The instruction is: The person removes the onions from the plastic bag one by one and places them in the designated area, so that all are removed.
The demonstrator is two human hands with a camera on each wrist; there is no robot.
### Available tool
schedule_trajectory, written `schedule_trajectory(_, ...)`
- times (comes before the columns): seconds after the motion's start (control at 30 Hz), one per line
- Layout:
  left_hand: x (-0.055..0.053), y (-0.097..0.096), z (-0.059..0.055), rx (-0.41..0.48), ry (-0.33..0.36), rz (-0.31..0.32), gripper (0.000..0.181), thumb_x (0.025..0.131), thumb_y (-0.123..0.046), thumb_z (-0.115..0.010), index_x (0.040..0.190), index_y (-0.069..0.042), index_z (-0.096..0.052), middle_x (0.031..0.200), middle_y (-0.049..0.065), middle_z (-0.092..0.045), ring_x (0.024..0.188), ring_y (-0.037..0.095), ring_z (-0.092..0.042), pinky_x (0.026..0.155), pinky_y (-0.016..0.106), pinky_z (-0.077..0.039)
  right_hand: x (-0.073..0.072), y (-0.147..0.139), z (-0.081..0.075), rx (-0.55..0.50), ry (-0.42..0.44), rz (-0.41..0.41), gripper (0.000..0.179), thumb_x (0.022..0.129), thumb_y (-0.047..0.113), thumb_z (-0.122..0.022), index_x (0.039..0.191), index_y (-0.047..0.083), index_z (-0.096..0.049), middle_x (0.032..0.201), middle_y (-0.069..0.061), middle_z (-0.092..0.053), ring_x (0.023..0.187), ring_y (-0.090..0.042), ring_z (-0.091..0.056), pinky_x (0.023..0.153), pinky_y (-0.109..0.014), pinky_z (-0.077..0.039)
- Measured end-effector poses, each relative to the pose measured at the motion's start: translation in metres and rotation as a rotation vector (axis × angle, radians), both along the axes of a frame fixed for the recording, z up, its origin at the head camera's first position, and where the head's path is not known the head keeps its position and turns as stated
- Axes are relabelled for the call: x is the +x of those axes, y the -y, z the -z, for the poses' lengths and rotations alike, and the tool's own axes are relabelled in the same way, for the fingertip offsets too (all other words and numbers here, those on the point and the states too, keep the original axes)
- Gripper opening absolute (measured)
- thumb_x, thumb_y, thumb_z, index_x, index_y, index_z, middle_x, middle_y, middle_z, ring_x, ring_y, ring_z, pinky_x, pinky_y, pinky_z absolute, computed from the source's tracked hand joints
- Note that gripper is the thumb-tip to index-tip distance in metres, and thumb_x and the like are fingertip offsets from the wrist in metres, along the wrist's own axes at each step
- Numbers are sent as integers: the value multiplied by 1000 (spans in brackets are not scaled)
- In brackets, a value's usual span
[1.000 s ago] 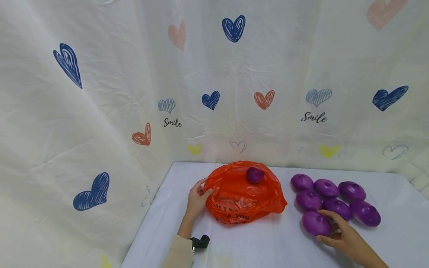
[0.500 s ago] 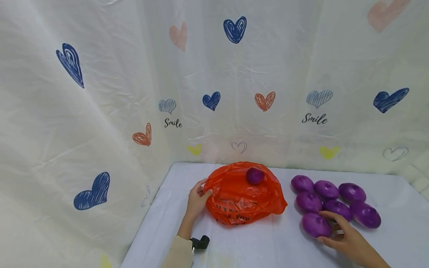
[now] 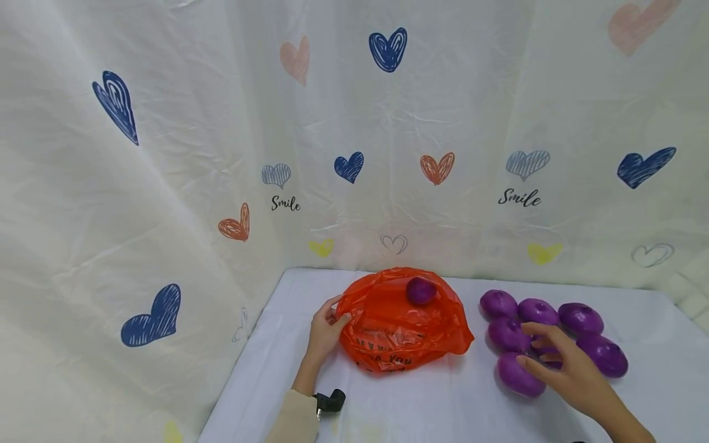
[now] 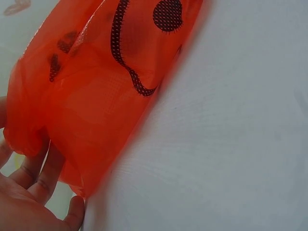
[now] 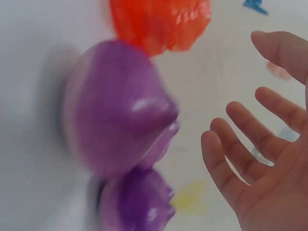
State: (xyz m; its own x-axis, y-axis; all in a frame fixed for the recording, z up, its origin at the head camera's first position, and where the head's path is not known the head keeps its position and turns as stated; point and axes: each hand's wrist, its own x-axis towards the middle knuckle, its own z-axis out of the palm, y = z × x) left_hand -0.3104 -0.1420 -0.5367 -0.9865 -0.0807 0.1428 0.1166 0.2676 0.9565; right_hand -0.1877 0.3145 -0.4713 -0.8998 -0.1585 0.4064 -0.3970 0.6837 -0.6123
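My left hand (image 3: 325,332) grips the left rim of a red plastic bag (image 3: 388,344); its mouth gapes and dark print shows on its front. In the left wrist view the fingers (image 4: 41,180) reach to the thin film. One purple onion (image 3: 421,291) lies in the bag. To the right, several purple onions stand in a close group. Over their front part hovers my right hand (image 3: 578,375), fingers spread, nothing held. Just left of its thumb sits the front onion (image 3: 517,375). In the right wrist view a gap separates that onion (image 5: 115,110) from the fingers.
A white cloth covers the table (image 3: 432,400). Behind it and at the left hangs a pale curtain (image 3: 465,111) printed with hearts. A black camera mount (image 3: 330,401) sits at my left wrist.
My right hand has let go of the front onion and risen slightly up and back over the group. That onion stays about where it was. The left hand and bag hold still.
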Motion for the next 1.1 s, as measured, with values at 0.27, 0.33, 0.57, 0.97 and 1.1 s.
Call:
schedule_trajectory(0.27, 0, 0, -1, 3, 5, 5, 45, 96, -18, -71, 139, -24, -62, 90, 6, -59, 83, 18, -54, 70, 21, -50, -19, 58, -31, -21, 1, -63, 49, 91, 22, -79, 135, 19, -58, 121, 12, -63, 101, 5, -57, 83, -16, -55)
schedule_trajectory(0.33, 0, 0, -1, 5, 7, 6, 44, 96, -18, -71, 139, -24, -62, 89, 6, -58, 83, 19, -53, 70, 21, -49, -25, 74, -35, -28, 10, -86, 49, 90, 22, -79, 134, 19, -58, 121, 2, -65, 101, 0, -59, 82, -19, -55)
schedule_trajectory(0.57, -1, 1, 1, 6, 10, 5, 45, 96, -19, -71, 139, -25, -62, 89, 6, -58, 83, 18, -54, 70, 22, -49, -51, 120, -33, -82, 31, -171, 47, 93, 26, -76, 135, 16, -56, 126, -5, -65, 107, -23, -64, 91, -35, -58)
schedule_trajectory(0.97, -1, 0, 0, 0, -4, 6, 44, 96, -19, -72, 138, -26, -63, 88, 5, -57, 81, 17, -53, 69, 21, -49, -100, 166, -8, -183, 198, -152, 59, 94, 25, -75, 142, 5, -48, 140, -18, -55, 128, -38, -54, 108, -58, -46)
schedule_trajectory(1.1, 0, 0, -1, 2, 2, 7, 44, 96, -19, -72, 138, -25, -63, 89, 6, -58, 82, 18, -53, 70, 21, -49, -114, 174, 0, -159, 267, -100, 64, 94, 24, -74, 147, 5, -44, 148, -21, -49, 137, -41, -48, 112, -59, -43)
